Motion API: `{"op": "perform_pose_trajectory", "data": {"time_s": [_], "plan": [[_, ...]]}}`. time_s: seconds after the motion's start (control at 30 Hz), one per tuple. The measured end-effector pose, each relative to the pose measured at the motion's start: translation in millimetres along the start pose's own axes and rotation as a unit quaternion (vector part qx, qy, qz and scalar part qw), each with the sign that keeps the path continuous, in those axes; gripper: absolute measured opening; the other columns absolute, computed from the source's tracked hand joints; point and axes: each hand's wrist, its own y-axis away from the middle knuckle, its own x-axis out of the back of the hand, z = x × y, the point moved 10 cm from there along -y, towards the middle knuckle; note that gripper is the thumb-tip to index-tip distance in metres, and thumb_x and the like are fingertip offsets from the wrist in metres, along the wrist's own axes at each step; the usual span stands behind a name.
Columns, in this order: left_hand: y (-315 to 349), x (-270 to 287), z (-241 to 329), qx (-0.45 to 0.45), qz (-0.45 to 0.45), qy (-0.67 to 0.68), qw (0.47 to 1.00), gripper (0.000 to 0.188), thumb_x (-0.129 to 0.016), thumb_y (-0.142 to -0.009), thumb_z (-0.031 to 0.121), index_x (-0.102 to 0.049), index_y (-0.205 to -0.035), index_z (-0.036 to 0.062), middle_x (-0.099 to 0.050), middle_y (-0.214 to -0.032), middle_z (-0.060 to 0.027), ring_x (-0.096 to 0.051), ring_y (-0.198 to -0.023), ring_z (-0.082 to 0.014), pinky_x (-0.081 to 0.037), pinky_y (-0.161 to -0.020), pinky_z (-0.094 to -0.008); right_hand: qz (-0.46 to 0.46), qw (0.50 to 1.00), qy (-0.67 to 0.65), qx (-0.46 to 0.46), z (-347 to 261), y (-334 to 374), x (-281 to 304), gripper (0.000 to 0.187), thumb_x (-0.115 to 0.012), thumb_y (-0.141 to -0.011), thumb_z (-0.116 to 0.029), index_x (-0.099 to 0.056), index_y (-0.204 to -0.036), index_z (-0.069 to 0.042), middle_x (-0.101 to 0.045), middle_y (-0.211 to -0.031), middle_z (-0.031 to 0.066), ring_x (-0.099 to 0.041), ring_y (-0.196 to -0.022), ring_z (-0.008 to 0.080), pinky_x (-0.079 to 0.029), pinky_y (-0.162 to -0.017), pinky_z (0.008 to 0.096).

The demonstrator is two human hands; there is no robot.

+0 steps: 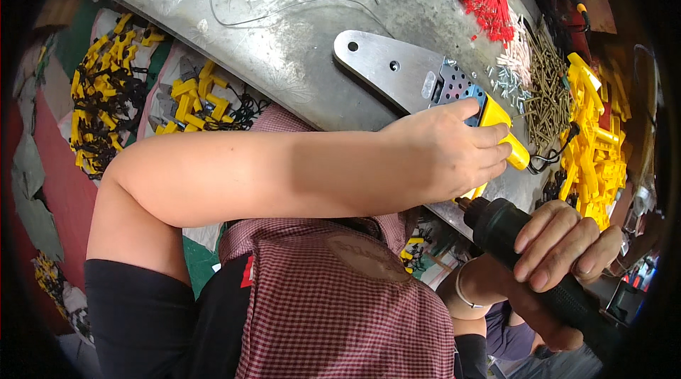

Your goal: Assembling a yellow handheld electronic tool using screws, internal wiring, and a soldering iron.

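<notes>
A pipe welding iron (397, 70) with a flat silver plate, a blue perforated collar and a yellow handle lies on the metal table. My left hand (461, 148) is closed over its yellow handle and hides much of it. My right hand (560, 244) grips a black electric screwdriver (500, 226), fingers wrapped round its body. The driver's tip points at the yellow handle's lower end, just below my left hand. Whether the tip touches a screw there, I cannot tell. A black cord (550, 159) runs from the end of the handle.
Long brass-coloured screws (545, 88) are heaped right of the iron, beside small white pieces (514, 63) and red ones (491, 13). Beyond lie yellow handle shells (592, 159). A thin wire (284, 6) curves across the metal table (234, 45). Yellow-handled irons (195, 99) lie below its left edge.
</notes>
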Motion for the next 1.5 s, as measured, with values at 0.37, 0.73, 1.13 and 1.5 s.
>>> {"op": "perform_pose_trajectory", "data": {"time_s": [0.37, 0.73, 1.13, 1.5], "plan": [[1, -6, -5, 0.004, -0.034, -0.016, 0.999, 0.044, -0.06, -0.081, 0.02, -0.06, -0.124, 0.0095, -0.058, -0.13, -0.0008, -0.05, -0.126, -0.0136, -0.04, -0.098, -0.0369, 0.028, 0.997, 0.03, 0.061, -36, 11, 18, 0.06, -0.07, -0.072, -0.046, -0.045, -0.105, -0.004, -0.052, -0.069, 0.0017, -0.049, -0.058, 0.0126, -0.037, -0.06, 0.0279], [1, -19, 4, 0.004, -0.132, -0.075, 0.988, 0.054, -0.064, -0.08, 0.03, -0.056, -0.13, 0.0139, -0.053, -0.137, 0.0013, -0.041, -0.133, -0.0142, -0.038, -0.103, -0.0403, 0.069, 0.995, 0.066, 0.034, -20, 23, 35, 0.067, -0.078, -0.069, -0.055, -0.045, -0.1, -0.006, -0.052, -0.067, 0.0021, -0.05, -0.05, 0.012, -0.041, -0.052, 0.0228], [4, -11, 7, 0.039, -0.027, -0.045, 0.998, 0.034, -0.052, -0.089, 0.027, -0.062, -0.119, 0.013, -0.057, -0.13, 0.0008, -0.043, -0.132, -0.0173, -0.04, -0.098, -0.0419, -0.019, 0.998, -0.019, 0.052, -15, 23, 32, 0.012, -0.05, -0.099, -0.012, -0.045, -0.102, -0.001, -0.067, -0.079, 0.0196, -0.068, -0.064, 0.0329, -0.059, -0.058, 0.0442], [10, 22, 14, 0.076, -0.062, 0.061, 0.993, 0.051, -0.07, -0.075, 0.037, -0.063, -0.118, 0.0101, -0.058, -0.13, -0.0052, -0.052, -0.124, -0.026, -0.046, -0.09, -0.042, 0.409, 0.911, 0.002, 0.056, -74, 63, 139, 0.057, -0.072, -0.077, -0.026, -0.039, -0.117, -0.002, -0.041, -0.083, 0.0043, -0.045, -0.076, 0.0154, -0.038, -0.085, 0.0363]]}}
